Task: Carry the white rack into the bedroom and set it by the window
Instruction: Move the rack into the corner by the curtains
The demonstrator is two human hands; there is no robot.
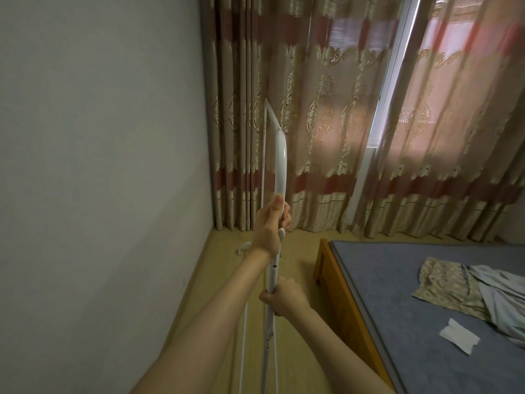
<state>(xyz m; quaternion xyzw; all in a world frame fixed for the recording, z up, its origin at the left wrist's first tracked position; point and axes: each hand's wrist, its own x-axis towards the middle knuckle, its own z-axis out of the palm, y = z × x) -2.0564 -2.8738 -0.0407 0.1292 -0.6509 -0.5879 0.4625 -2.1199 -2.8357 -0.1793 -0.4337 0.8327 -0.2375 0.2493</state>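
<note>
The white rack (pixel 279 163) is a thin white tube frame seen end-on in the middle of the view, its top bar running away from me toward the curtained window (pixel 386 89). My left hand (pixel 270 223) grips the top bar from the left. My right hand (pixel 282 298) is closed around the near upright, lower down. A white foot of the rack (pixel 243 249) shows on the floor just beyond my left wrist. The lower part of the near upright runs out of view at the bottom.
A plain wall (pixel 99 166) runs along the left. Patterned curtains (pixel 312 123) hang to the floor ahead. A bed (pixel 397 294) with a wooden frame and blue-grey cover fills the right, with clothes (pixel 466 285) and a white paper (pixel 458 335) on it. A strip of light floor (pixel 301 251) lies between wall and bed.
</note>
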